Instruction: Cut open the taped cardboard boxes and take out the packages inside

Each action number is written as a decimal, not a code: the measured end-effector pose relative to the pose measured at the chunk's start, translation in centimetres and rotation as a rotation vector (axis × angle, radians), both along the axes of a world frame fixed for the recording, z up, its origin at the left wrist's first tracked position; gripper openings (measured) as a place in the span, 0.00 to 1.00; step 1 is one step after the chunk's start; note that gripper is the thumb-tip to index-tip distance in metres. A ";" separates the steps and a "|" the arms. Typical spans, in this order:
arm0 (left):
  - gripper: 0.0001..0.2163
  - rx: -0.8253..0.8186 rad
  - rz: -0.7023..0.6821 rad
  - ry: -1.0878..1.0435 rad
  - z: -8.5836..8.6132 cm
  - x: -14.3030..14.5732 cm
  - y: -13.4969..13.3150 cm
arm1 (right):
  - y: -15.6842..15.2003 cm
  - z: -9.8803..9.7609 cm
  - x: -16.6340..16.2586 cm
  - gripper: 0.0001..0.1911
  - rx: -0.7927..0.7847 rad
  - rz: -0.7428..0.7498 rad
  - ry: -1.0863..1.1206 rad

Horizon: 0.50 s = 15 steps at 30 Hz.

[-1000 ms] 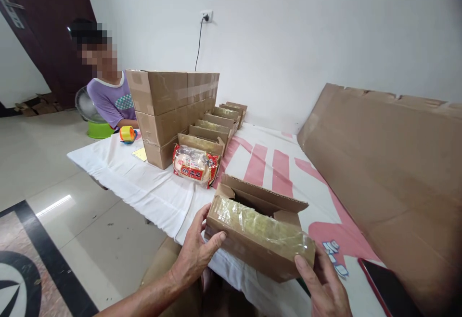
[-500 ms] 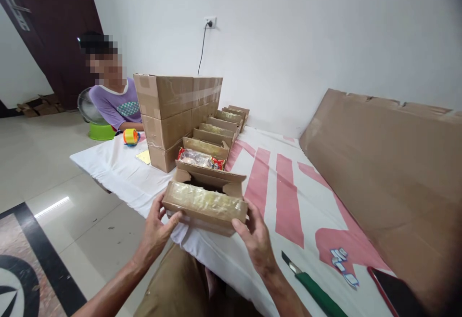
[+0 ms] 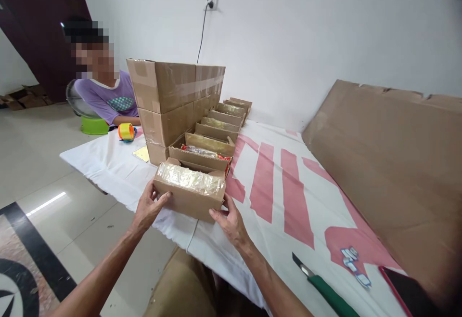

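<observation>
Holding a small cardboard box (image 3: pixel 189 196) by its two short ends, the person has it just left of the frame's middle, at the near edge of the white cloth (image 3: pixel 119 167) with pink stripes. The left hand (image 3: pixel 147 206) clasps the left end, thumb laid on the front face. The right hand (image 3: pixel 229 220) grasps the lower right corner, fingers curled round the end. The box's long axis runs left to right across the frame, dipping slightly to the right, so it lies squarely between the two hands, with neither nearer. Its top shines with clear film.

Right behind it, parallel and touching or nearly so, starts a row of open boxes (image 3: pixel 216 131) that runs toward the wall. The nearest of them holds a red snack packet (image 3: pixel 202 151). Left of the row stands a stack of large cartons (image 3: pixel 173 100).

At upper left another person (image 3: pixel 108 100) sits beyond a yellow tape roll (image 3: pixel 127 131). A green-handled knife (image 3: pixel 325 293) lies at lower right, well apart from both hands. A big cardboard sheet (image 3: pixel 390 163) leans along the right side.
</observation>
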<state>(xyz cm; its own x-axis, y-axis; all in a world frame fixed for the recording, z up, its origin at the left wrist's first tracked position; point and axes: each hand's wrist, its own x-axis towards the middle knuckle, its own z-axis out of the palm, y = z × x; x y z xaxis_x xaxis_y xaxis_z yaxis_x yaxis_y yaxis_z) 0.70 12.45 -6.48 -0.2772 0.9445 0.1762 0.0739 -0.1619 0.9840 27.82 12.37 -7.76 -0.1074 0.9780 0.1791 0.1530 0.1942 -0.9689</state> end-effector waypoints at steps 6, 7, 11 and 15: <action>0.46 -0.089 0.235 -0.023 -0.6 1.4 -1.1 | -0.4 -2.0 -1.0 0.39 0.033 -0.090 -0.007; 0.47 -0.114 0.294 -0.012 -1.1 1.9 -1.9 | -0.5 -2.6 -0.8 0.40 0.033 -0.104 -0.020; 0.47 -0.087 0.276 0.012 -3.1 4.4 -4.7 | -1.0 -4.5 0.8 0.44 0.030 -0.113 -0.084; 0.48 -0.054 0.231 0.060 -4.4 6.5 -4.7 | -1.1 -5.3 2.1 0.45 0.078 -0.077 -0.129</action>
